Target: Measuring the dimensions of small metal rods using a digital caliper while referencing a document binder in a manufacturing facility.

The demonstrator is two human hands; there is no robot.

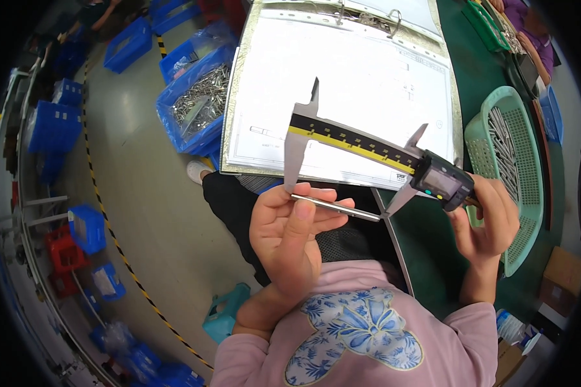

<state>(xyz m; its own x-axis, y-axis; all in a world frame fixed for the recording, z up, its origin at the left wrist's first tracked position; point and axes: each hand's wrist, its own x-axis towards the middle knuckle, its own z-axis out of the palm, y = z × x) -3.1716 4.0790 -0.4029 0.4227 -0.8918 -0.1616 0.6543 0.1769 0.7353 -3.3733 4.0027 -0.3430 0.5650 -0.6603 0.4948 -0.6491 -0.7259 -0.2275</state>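
Head view: left hand (289, 232) pinches a thin shiny metal rod (336, 207) between caliper (368, 151) jaws; right hand (487, 222), at three o'clock, grips the caliper's display.

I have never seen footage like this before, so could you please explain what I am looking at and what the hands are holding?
This is one picture from a wide fisheye camera worn on a person's head, looking down at their own two bare hands, so straight edges bend near the rim. The left hand holds a thin metal rod level between its fingers. The right hand grips a digital caliper by its display end, with the rod lying between the caliper's long jaws. Behind it, an open ring binder shows a technical drawing. On the green table to the right, a green plastic basket holds more metal rods. On the floor to the left, blue bins hold metal parts.
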